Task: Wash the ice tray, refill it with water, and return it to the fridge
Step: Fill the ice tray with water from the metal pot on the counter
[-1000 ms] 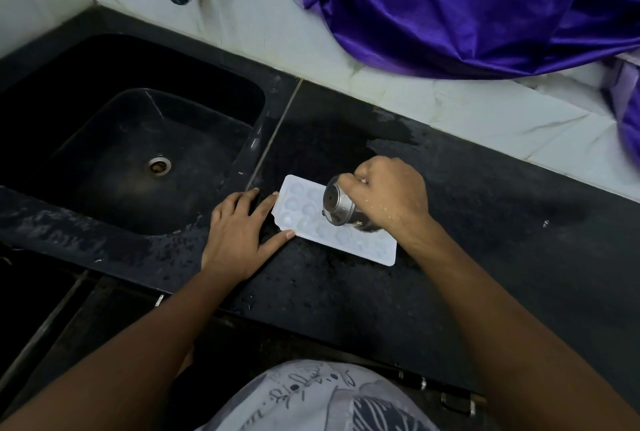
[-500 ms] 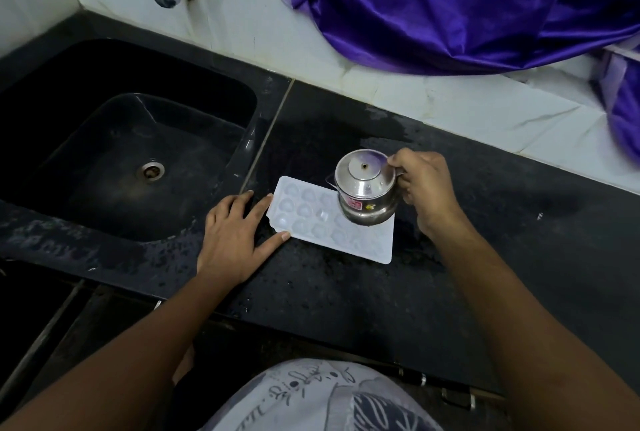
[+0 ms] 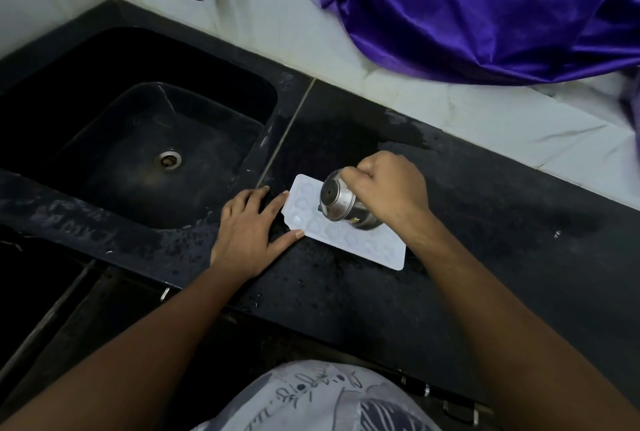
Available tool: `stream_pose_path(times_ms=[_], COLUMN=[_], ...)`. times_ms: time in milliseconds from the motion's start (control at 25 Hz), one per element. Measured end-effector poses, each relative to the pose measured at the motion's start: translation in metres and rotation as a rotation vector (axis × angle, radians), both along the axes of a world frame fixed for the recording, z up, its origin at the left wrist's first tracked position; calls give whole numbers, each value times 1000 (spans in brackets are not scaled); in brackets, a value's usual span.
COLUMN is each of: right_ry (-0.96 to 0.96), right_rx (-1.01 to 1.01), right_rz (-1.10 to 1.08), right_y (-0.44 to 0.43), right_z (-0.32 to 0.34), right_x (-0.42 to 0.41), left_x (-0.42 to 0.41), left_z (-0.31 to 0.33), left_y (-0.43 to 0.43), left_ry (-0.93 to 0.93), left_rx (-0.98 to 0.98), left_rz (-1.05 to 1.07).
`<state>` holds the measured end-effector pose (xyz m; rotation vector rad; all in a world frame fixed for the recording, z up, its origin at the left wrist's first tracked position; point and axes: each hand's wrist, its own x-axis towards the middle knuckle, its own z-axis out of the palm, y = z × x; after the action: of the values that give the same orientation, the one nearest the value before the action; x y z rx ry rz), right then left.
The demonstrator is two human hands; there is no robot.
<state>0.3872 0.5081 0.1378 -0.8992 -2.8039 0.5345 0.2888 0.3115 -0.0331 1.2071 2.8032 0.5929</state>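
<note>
Wet counter point(image 3: 502, 240), dimpled tray point(image 3: 374, 247), steel jug point(image 3: 341, 203)

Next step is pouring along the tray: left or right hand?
Right. The right hand grips the steel pot, tilted over the ice tray. The left hand lies flat on the counter, thumb touching the tray's end.

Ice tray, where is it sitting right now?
In the head view the ice tray lies on the black countertop just right of the sink, the left hand touching its left end and the right hand tilting a steel pot over it.
</note>
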Motion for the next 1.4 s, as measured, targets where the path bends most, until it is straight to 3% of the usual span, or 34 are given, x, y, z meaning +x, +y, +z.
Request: stream_pose_path(times_ms=[240,440,560,760,840,1080,1400], right_ry=[-71,-32,57,338,406,509,537], right_rx=[174,169,-21,-581,-720,-940,-995], right_rz=[94,84,-1,-173,-244,-329,-329], right_y=[-13,-10,2,20,24,30,48], right_z=[4,6,5,-2,-4,-9,-32], right_x=[-10,-10,-1,20,25,32,3], left_x=[-1,0,0,0,0,2,-22], left_z=[1,1,1,1,1,5,35], left_y=[0,0,-1,0,-1,-2,25], left_ry=[9,10,8,-4,-5,-16,-179], left_rx=[-12,-1,1,-1,-1,-4,125], left_rz=[-2,-4,-5,-4,-6,-11,71])
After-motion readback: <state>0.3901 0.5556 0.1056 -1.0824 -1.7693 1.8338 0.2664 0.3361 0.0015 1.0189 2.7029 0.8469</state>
